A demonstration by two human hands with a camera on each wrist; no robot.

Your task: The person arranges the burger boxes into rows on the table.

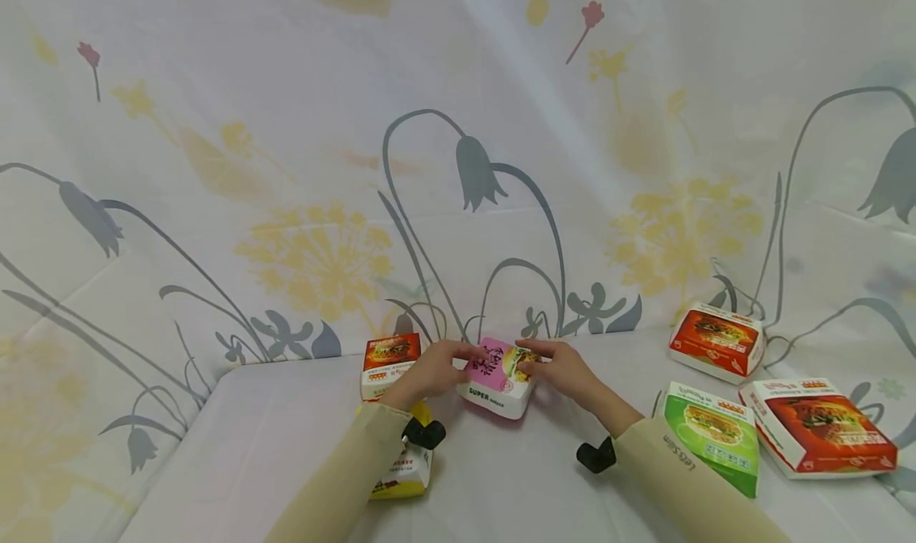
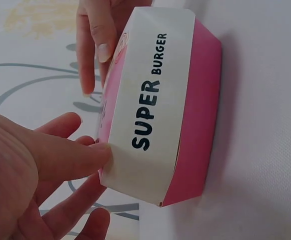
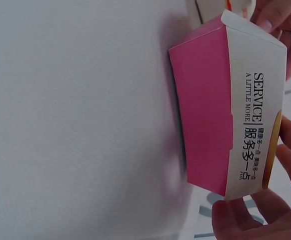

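Observation:
A pink and white burger box (image 1: 494, 401) marked SUPER BURGER sits on the table between both hands. My left hand (image 1: 434, 370) holds its left end; in the left wrist view the thumb (image 2: 93, 157) presses the white lid edge, with the other fingers spread behind and below. My right hand (image 1: 568, 374) is at the box's right end, fingertips on the lid's edge. Seen from the right wrist, the box (image 3: 205, 110) shows its pink base and a white side with lettering, and the right fingers (image 3: 278, 217) curve about its near end. The lid looks closed.
A red burger box (image 1: 391, 355) stands left of the hands, and a yellow and white one (image 1: 404, 479) lies partly under the left forearm. To the right are a green box (image 1: 716, 432) and two red ones (image 1: 718, 340). Floral cloth (image 1: 458, 249) hangs behind.

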